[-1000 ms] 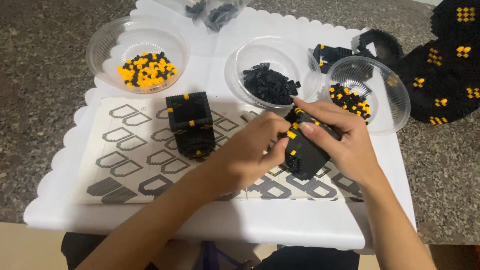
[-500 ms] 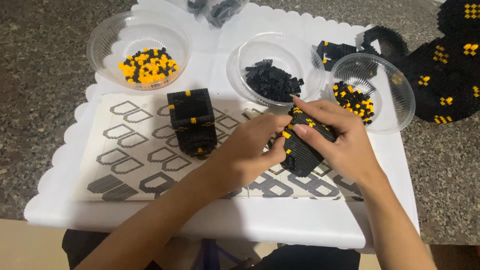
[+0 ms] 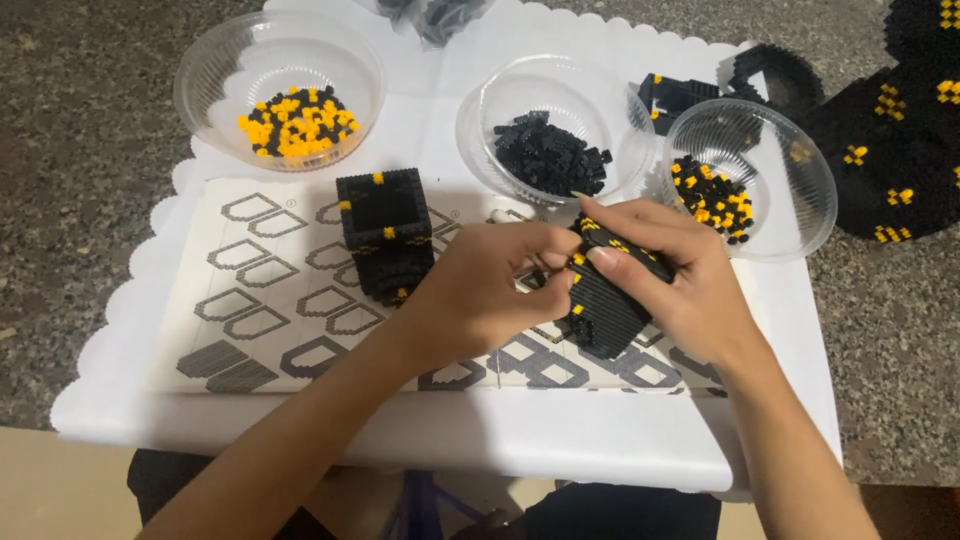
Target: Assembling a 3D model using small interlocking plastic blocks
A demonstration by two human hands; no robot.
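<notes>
Both hands hold one black block assembly [image 3: 600,305] with small yellow bricks on it, just above the printed instruction sheet [image 3: 270,300]. My right hand [image 3: 680,275] wraps over its top and right side. From the left, the fingers of my left hand [image 3: 485,290] pinch its edge. A second build, a hollow black block tower [image 3: 385,235] with yellow dots, stands upright on the sheet to the left of my hands.
A white scalloped tray [image 3: 500,440] carries the sheet. Three clear bowls stand at the back: yellow and black bricks [image 3: 295,120] at left, black bricks [image 3: 550,155] in the middle, mixed bricks [image 3: 715,195] at right. Finished black and yellow pieces [image 3: 890,130] lie on the speckled counter.
The hands and the black assembly have stayed in nearly the same place; my fingers have shifted slightly on the piece and it is tilted a little more.
</notes>
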